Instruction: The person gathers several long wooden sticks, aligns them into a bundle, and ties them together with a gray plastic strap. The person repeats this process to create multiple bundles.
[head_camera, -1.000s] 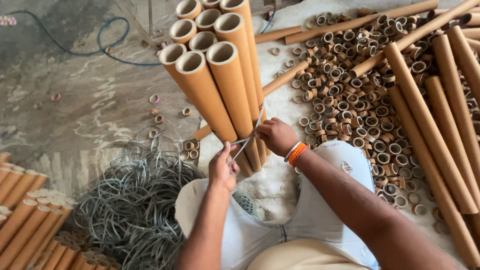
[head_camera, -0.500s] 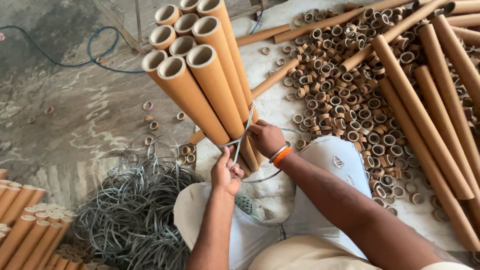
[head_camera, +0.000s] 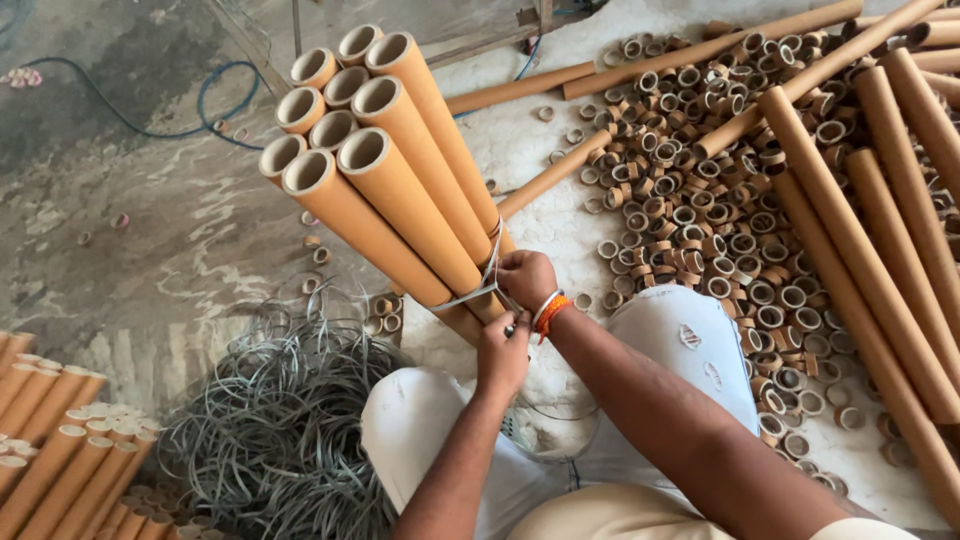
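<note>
A bundle of several long brown cardboard tubes (head_camera: 400, 190) leans upward from between my knees, open ends toward the camera. A thin grey strap (head_camera: 470, 292) circles the bundle near its lower end. My right hand (head_camera: 525, 278), with an orange band at the wrist, is closed on the strap against the tubes. My left hand (head_camera: 503, 352) sits just below it, fingers pinched on the strap's loose end. My white trousers (head_camera: 690, 350) show under both arms.
A tangled heap of grey straps (head_camera: 270, 430) lies at lower left. Short cardboard rings (head_camera: 700, 190) litter the floor at right, beside long loose tubes (head_camera: 870, 260). More tubes are stacked at far left (head_camera: 60, 450). A blue cable (head_camera: 200, 100) lies on the concrete.
The view has shifted so the bundle sits lower and more central. Both hands have stayed on the strap, drawing closer together at the bundle's lower end.
</note>
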